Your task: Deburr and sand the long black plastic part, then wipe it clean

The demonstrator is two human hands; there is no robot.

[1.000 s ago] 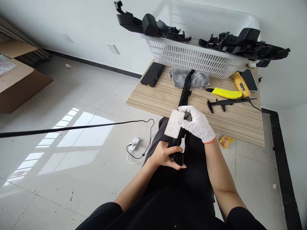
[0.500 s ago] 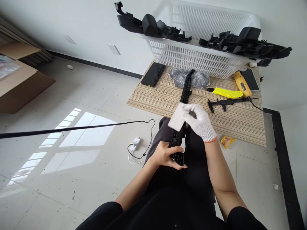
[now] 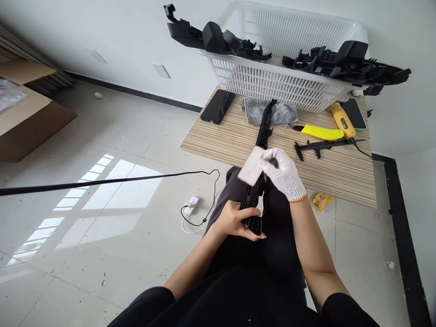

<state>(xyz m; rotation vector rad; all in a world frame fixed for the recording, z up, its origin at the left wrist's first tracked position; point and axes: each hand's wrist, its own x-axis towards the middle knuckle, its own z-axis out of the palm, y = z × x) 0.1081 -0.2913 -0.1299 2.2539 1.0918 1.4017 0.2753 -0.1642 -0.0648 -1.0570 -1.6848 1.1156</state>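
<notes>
Presently, the bare left hand (image 3: 235, 220) holds the black plastic strip (image 3: 264, 132) by its near end, far end over the grey cloth (image 3: 251, 111), and should brace it firmly so the gloved right hand (image 3: 279, 171), pinching the white pad (image 3: 250, 168), can move evenly.

Basket (image 3: 272, 82) sits at back of table (image 3: 211, 141) | phone (image 3: 218, 106) lies left of cloth (image 3: 250, 112), both before basket | knife (image 3: 322, 132) lies right of cloth, calipers (image 3: 315, 146) just before knife | bar (image 3: 263, 134) goes from left hand (image 3: 235, 220) toward cloth | pad (image 3: 251, 168) is in right hand (image 3: 281, 172), over bar | power strip (image 3: 193, 205) is on floor (image 3: 136, 254), left of legs (image 3: 277, 227)
</notes>
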